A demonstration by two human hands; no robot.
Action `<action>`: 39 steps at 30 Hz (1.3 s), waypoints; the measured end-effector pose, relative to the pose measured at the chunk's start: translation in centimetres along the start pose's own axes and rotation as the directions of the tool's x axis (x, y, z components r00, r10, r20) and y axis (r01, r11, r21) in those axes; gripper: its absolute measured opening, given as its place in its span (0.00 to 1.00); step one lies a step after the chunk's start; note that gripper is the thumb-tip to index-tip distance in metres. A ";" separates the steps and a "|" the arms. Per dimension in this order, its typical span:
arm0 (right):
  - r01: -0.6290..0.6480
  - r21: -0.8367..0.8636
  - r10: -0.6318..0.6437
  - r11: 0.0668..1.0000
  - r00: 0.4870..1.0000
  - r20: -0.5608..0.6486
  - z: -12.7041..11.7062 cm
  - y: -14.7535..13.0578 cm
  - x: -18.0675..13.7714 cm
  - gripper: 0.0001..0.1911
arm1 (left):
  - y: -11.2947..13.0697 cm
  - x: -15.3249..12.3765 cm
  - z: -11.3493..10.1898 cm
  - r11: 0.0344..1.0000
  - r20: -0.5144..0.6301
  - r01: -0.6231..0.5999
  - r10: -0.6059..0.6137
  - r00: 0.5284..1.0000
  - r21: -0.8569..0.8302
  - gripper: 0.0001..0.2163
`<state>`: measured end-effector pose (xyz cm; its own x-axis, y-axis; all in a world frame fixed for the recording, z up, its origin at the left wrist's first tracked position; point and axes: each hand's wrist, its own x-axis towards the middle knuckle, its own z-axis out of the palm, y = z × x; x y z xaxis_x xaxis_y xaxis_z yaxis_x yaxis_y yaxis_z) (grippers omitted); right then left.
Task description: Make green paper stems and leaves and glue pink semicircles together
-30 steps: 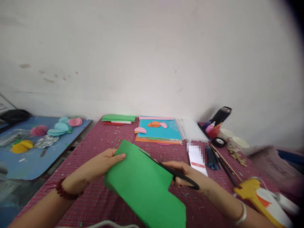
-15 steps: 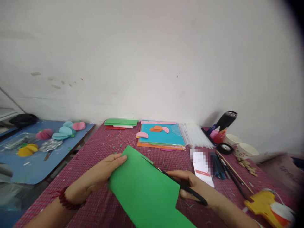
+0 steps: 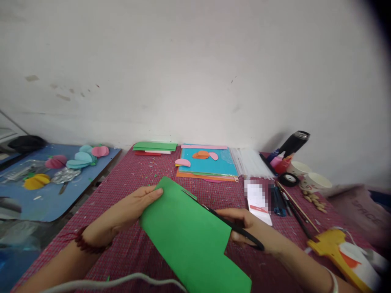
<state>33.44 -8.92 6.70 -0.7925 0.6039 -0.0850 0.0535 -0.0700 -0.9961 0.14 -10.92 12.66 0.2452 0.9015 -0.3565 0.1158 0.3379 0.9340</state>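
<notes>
A large sheet of green paper is tilted above the table, with a square notch at its lower right. My left hand pinches its upper left edge between thumb and fingers. Black-handled scissors are in my right hand, fingers closed through the handles. Their blades lie along the sheet's upper right edge, partly behind the paper, where a narrow slit shows near the tip. Most of my right fingers are hidden by the handle and the sheet.
Blue sheets with orange and pink cut-outs lie at the back, beside white sticks. A phone, paper cups, a black flask and a yellow glue gun stand right. Paper fruits lie on a blue table. A pale cable crosses below.
The view has tilted down slightly, so the table things sit higher. The pale cable has come into view at the bottom. Both hands keep their hold on paper and scissors.
</notes>
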 end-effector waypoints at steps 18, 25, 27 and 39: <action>0.007 -0.198 -0.008 0.980 1.000 -0.005 0.7 -2.7 0.5 0.35 | -1.2 0.8 1.8 0.997 0.095 0.054 -0.050 0.994 -0.046 0.20; 0.028 -0.120 -0.031 0.992 0.999 -0.019 1.0 -2.2 1.0 0.35 | -1.4 0.7 2.4 0.992 0.140 0.056 -0.041 0.989 -0.111 0.19; 0.028 -0.083 -0.030 0.996 0.999 -0.015 1.1 -1.6 1.0 0.35 | -1.7 0.8 2.4 0.989 0.164 0.059 -0.037 0.986 -0.134 0.19; 0.033 -0.016 -0.033 0.999 0.998 -0.051 1.1 -0.8 1.0 0.33 | -1.7 1.1 1.9 0.991 0.190 0.084 -0.063 0.980 -0.108 0.19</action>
<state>31.92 -9.15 7.47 -0.7618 0.6456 -0.0528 0.0376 -0.0373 -0.9986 2.03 -10.99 10.61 0.4155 0.8110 -0.4119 0.0313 0.4399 0.8975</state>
